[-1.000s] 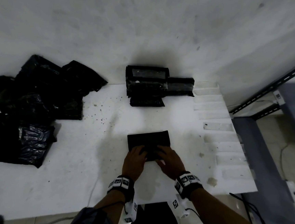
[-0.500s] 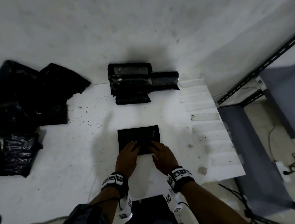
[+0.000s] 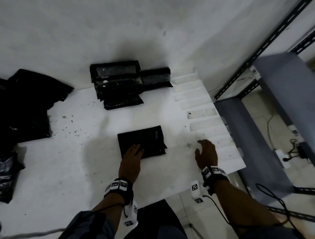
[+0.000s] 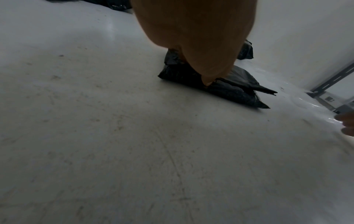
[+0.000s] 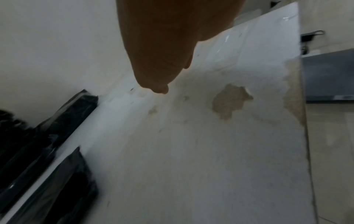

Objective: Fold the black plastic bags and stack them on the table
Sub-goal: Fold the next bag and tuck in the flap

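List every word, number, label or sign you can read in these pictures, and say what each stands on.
No readable text.
Wristbands: square black-and-white coded markers, no words.
Tags below the wrists: the same kind of markers.
Labels on the grey shelving: too small to read.

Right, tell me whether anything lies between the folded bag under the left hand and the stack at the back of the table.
Nothing visible does. The folded bag lies under the left hand, and only bare, speckled table shows between it and the stack. The unfolded pile lies off to the left.
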